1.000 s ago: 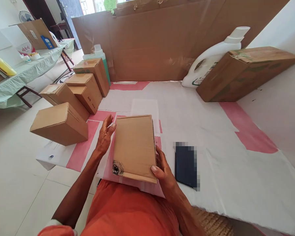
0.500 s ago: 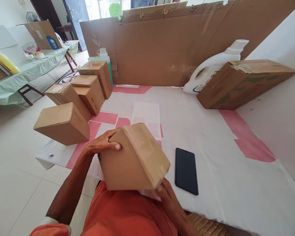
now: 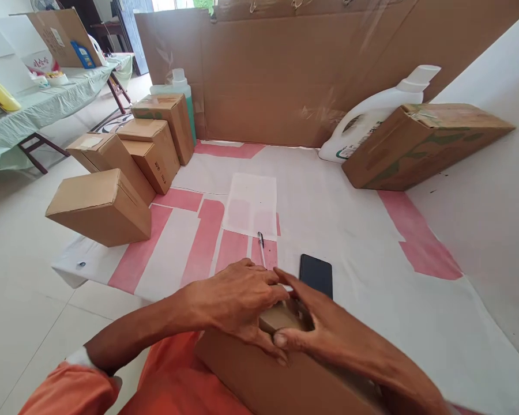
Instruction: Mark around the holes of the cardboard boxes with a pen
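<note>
Cardboard box (image 3: pixel 285 369), tilted up at centre frame half a second ago, is now laid flat at the lower centre on the lap. It is pressed on top by the left hand (image 3: pixel 237 305) and right hand (image 3: pixel 324 331), fingers spread, meeting at its far edge. A pen (image 3: pixel 262 246), hidden earlier, is now exposed beside the phone (image 3: pixel 316 274).

Small dark print marks the side of one cardboard box (image 3: pixel 158 167), too small to read. The white jug (image 3: pixel 363 124) carries a label, also illegible.

Light: bright, even daylight from the doorway (image 3: pixel 164 4) behind my cardboard wall (image 3: pixel 285 75).
Shadows: soft and short under my boxes.
Glare: mild sheen on floor tiles.
Focus: sharp throughout.
Distortion: wide-angle stretch at edges.
</note>
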Action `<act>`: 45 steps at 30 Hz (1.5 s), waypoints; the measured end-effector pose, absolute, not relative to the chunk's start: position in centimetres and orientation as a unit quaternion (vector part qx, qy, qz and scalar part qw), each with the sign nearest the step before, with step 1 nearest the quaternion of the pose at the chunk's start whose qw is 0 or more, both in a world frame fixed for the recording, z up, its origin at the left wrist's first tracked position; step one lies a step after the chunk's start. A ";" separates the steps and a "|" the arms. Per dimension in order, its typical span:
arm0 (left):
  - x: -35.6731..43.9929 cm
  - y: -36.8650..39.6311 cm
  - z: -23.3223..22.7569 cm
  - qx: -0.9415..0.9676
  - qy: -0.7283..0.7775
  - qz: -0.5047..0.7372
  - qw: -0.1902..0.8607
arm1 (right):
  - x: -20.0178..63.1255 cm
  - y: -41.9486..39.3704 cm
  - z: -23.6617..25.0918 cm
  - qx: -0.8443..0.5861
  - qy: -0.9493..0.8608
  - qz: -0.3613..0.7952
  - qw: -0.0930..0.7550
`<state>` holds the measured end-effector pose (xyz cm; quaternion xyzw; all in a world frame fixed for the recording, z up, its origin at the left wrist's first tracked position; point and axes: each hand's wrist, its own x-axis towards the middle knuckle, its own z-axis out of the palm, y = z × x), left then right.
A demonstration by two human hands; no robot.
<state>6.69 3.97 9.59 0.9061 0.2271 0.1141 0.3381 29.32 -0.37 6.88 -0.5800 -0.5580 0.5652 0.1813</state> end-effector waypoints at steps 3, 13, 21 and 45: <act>3.6 3.6 9.8 0.866 0.294 0.176 0.364 | 29.2 -2.3 5.6 -0.552 -0.575 0.581 0.165; -5.8 0.1 7.6 0.677 0.522 0.335 0.397 | 29.8 -2.3 6.3 -0.547 -0.544 0.579 0.264; -2.6 4.0 9.3 0.757 0.487 0.320 0.297 | 20.2 -2.2 2.1 -0.477 -0.427 0.637 0.430; 4.2 5.3 11.1 0.788 0.573 0.132 0.184 | 19.8 0.7 4.3 -0.573 -0.512 0.457 0.448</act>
